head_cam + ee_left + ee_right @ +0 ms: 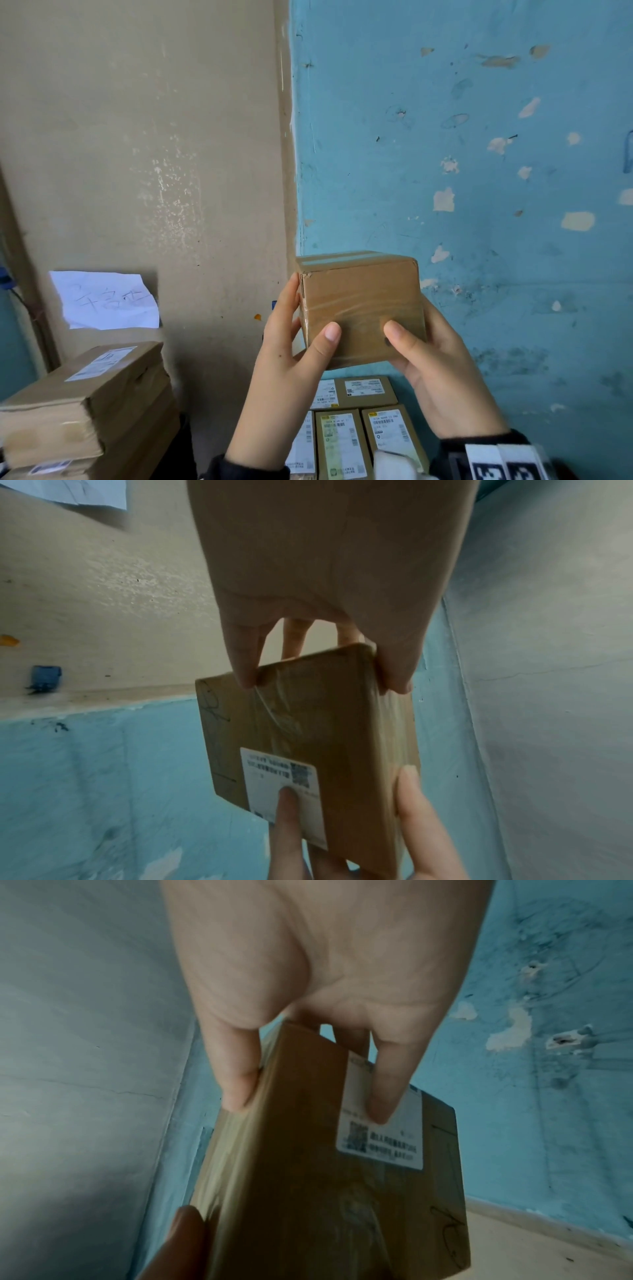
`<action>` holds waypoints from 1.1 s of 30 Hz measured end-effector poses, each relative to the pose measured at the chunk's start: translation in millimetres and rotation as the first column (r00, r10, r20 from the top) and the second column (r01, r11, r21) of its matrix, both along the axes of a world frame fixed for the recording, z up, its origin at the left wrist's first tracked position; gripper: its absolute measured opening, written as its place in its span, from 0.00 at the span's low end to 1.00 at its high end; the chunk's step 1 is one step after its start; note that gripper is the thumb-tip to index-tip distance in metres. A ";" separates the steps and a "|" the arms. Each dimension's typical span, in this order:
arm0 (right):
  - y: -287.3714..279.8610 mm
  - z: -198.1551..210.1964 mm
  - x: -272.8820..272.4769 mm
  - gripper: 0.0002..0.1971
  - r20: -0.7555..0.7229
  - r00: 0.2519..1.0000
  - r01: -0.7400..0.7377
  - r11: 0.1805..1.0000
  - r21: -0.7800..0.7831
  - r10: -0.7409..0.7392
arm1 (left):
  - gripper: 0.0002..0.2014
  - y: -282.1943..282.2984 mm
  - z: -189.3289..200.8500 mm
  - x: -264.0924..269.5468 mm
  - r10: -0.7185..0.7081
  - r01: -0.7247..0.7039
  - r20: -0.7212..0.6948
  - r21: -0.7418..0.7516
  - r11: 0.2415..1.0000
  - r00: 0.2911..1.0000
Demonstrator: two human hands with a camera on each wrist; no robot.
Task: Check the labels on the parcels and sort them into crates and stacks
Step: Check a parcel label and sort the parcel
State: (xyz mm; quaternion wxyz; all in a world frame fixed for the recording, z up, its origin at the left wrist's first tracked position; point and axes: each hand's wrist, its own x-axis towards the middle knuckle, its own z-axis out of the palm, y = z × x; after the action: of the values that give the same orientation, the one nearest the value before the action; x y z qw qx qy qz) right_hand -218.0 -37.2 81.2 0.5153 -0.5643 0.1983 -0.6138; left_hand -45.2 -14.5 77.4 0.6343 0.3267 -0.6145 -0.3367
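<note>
Both hands hold one small brown parcel (361, 308) up at lower centre of the head view, in front of the blue wall (479, 171). Left hand (291, 370) has its thumb on the near face and fingers curled round the far left side; right hand (442, 377) is clamped the same way from the right. The face toward the person is bare tape and cardboard, while the white label (281, 777) sits on the far face, under a right fingertip (wrist views only). Judgement: step in hand is reading the label, so roll the parcel toward the body, shifting one hand at a time, and slide that fingertip off the print. Labelled parcels (359, 438) lie below at bottom centre, a cardboard stack (89, 404) at lower left; no crate in view.
</note>
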 end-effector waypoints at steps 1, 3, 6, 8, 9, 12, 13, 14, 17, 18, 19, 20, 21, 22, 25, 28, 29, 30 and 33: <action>0.0 0.2 -0.4 0.39 0.014 1.000 -0.002 1.000 -0.001 0.002 | 0.40 0.6 -0.2 -1.5 -0.006 0.006 0.002 -0.009 1.000 1.000; 0.6 2.4 -1.2 0.41 0.033 0.999 -0.002 1.000 0.000 0.002 | 0.42 2.0 -0.4 -4.0 -0.012 0.012 0.000 -0.014 1.000 1.000; 1.9 5.6 -2.2 0.47 0.071 0.997 0.012 1.000 -0.003 -0.012 | 0.40 3.2 1.5 -5.0 -0.002 0.002 -0.013 0.014 1.000 1.000; 1.6 6.6 -1.7 0.46 0.107 0.994 0.017 1.000 -0.012 -0.016 | 0.40 3.2 2.9 -5.7 -0.023 0.023 -0.011 0.014 1.000 1.000; 0.8 6.2 -1.3 0.45 0.129 0.992 0.017 1.000 -0.015 -0.015 | 0.39 3.3 3.0 -5.6 -0.031 0.031 -0.013 0.015 0.999 0.999; -0.7 6.1 -2.3 0.47 0.158 0.987 0.021 1.000 -0.005 -0.019 | 0.38 5.1 3.8 -5.2 -0.064 0.066 -0.057 0.038 0.997 0.996; -0.8 6.1 -3.1 0.49 0.156 0.987 0.020 1.000 0.004 -0.021 | 0.38 5.4 3.5 -5.3 -0.075 0.079 -0.079 0.048 0.996 0.994; -0.8 6.3 -4.1 0.50 0.149 0.989 0.019 1.000 0.012 -0.020 | 0.38 6.0 3.6 -5.5 -0.086 0.092 -0.100 0.058 0.994 0.991; -0.3 6.7 -6.1 0.50 0.116 0.993 0.010 1.000 0.029 -0.013 | 0.37 7.6 3.8 -5.9 -0.096 0.110 -0.152 0.086 0.990 0.984; 0.0 6.5 -6.4 0.50 0.108 0.994 0.009 0.999 0.036 -0.013 | 0.37 8.2 3.9 -6.0 -0.087 0.104 -0.166 0.099 0.990 0.982; 0.0 6.2 -6.1 0.50 0.100 0.995 0.011 0.999 0.039 -0.014 | 0.37 8.5 3.6 -6.0 -0.073 0.093 -0.177 0.110 0.990 0.981; 0.6 5.8 -6.0 0.49 0.093 0.996 0.013 0.999 0.039 -0.017 | 0.35 8.8 3.5 -6.1 -0.059 0.082 -0.186 0.119 0.990 0.981; 0.9 5.2 -5.5 0.48 0.090 0.996 0.012 0.999 0.036 -0.015 | 0.33 8.9 3.3 -6.2 -0.049 0.074 -0.192 0.126 0.989 0.980; 1.3 4.4 -5.2 0.46 0.092 0.996 0.007 0.999 0.034 -0.010 | 0.30 8.8 3.5 -5.9 -0.039 0.067 -0.198 0.135 0.989 0.979; 3.3 2.1 -3.1 0.41 0.086 0.996 -0.004 0.999 0.037 0.000 | 0.22 8.2 4.5 -2.9 -0.023 0.058 -0.217 0.157 0.986 0.976; 5.7 1.3 -1.7 0.41 0.056 0.998 -0.001 1.000 0.022 0.000 | 0.27 7.3 2.0 -1.1 -0.002 0.049 -0.249 0.183 0.982 0.968; 6.3 1.3 -1.2 0.40 0.035 0.999 0.001 1.000 0.012 -0.001 | 0.26 7.5 1.1 -1.0 0.000 0.051 -0.258 0.192 0.980 0.966; 6.6 0.6 -1.2 0.40 0.018 1.000 0.002 1.000 0.004 -0.002 | 0.25 7.8 0.7 -1.3 0.007 0.049 -0.264 0.203 0.978 0.964; 6.0 -2.8 -0.5 0.38 -0.015 1.000 0.013 1.000 -0.008 -0.013 | 0.23 8.2 0.1 -2.3 0.036 0.031 -0.263 0.246 0.969 0.964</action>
State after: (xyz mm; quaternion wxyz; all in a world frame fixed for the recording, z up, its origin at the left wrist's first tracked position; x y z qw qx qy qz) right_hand -218.5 -31.2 78.4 0.5075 -0.5696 0.2036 -0.6136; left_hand -47.5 -6.3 77.5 0.6655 0.3561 -0.4766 -0.4507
